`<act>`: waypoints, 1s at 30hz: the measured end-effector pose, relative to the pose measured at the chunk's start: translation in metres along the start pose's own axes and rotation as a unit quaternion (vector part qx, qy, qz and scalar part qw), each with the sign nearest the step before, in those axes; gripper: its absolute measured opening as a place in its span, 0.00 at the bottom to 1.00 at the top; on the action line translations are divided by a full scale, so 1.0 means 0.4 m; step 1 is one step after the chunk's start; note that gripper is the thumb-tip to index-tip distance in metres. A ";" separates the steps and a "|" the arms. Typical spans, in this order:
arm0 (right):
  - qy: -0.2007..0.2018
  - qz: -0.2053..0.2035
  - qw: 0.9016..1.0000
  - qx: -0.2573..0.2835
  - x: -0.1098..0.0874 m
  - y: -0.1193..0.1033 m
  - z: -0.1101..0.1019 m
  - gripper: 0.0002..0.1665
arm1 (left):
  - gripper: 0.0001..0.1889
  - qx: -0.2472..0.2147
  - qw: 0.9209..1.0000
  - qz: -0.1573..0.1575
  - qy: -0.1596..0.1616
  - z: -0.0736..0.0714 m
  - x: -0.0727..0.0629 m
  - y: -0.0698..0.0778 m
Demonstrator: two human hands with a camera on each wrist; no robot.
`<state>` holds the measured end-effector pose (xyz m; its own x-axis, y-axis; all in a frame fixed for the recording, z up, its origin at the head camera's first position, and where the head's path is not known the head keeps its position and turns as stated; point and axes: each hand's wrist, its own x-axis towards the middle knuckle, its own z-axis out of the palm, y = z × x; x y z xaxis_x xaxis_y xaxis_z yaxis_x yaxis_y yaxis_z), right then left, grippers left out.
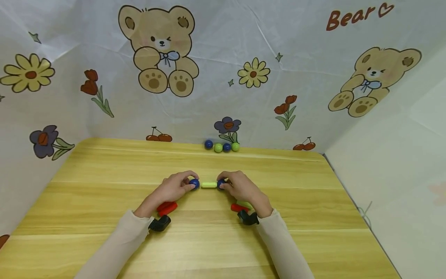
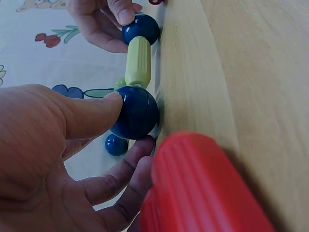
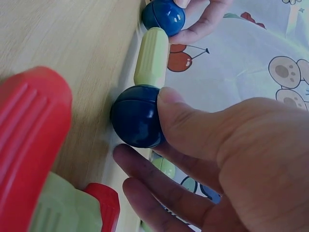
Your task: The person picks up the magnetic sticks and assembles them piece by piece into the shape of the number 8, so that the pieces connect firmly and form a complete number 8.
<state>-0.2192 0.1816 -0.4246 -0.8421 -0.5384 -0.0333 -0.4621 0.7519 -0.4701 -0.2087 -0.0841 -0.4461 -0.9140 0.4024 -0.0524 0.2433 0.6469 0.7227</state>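
Observation:
My left hand point(image 1: 175, 186) pinches a blue ball point(image 1: 194, 183) between thumb and fingers. A second blue ball point(image 1: 221, 184) is pinched by my right hand point(image 1: 240, 185). Between the two balls lies a ridged light-green rod point(image 1: 209, 185), in line with them on the table. Its right end meets the right ball. At the left end, a narrow gap shows in the head view. The left wrist view has the left ball point(image 2: 135, 112) large, with the thumb on its near side. In the right wrist view, the right ball point(image 3: 137, 116) sits against the rod's end.
Red rods point(image 1: 168, 209) lie beside my left wrist. Near my right wrist are a red rod point(image 1: 239, 207) and a green rod point(image 1: 245, 203). Several blue and green balls point(image 1: 218, 147) stand in a row at the table's back edge, before a printed backdrop point(image 1: 216, 104).

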 end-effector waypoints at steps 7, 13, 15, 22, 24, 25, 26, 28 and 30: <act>0.004 -0.002 1.000 -0.003 -0.002 -0.002 -0.001 0.12 | 0.13 0.000 1.000 0.001 0.001 0.001 -0.001 0.005; 0.003 -0.004 1.000 -0.002 -0.003 -0.003 0.001 0.12 | 0.13 -0.007 1.000 0.002 -0.006 0.006 -0.002 0.007; 0.001 -0.004 1.000 0.000 -0.003 -0.004 0.001 0.12 | 0.14 -0.007 1.000 0.003 -0.007 0.007 -0.002 0.007; -0.005 0.001 1.000 0.006 -0.002 -0.006 0.001 0.12 | 0.17 -0.040 0.999 0.013 -0.025 -0.010 -0.007 0.003; -0.004 0.003 1.000 0.008 -0.003 -0.007 0.002 0.12 | 0.18 -0.061 0.997 0.012 -0.033 -0.020 -0.011 0.001; -0.005 0.004 1.000 0.009 -0.003 -0.008 0.001 0.13 | 0.18 -0.071 0.997 0.011 -0.037 -0.027 -0.013 -0.001; -0.005 0.006 1.000 0.009 -0.004 -0.009 0.001 0.13 | 0.18 -0.078 0.996 0.009 -0.040 -0.034 -0.016 -0.002; -0.005 0.009 1.000 0.009 -0.005 -0.010 0.000 0.13 | 0.17 -0.081 0.996 0.010 -0.043 -0.047 -0.021 -0.005; -0.006 0.012 1.000 0.008 -0.006 -0.011 -0.001 0.12 | 0.16 -0.076 0.996 0.012 -0.042 -0.057 -0.026 -0.006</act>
<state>-0.2155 0.1797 -0.4221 -0.8496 -0.5245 -0.0552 -0.4371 0.7589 -0.4827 -0.2072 -0.1046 -0.4316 -0.8761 0.4743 -0.0866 0.2074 0.5328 0.8204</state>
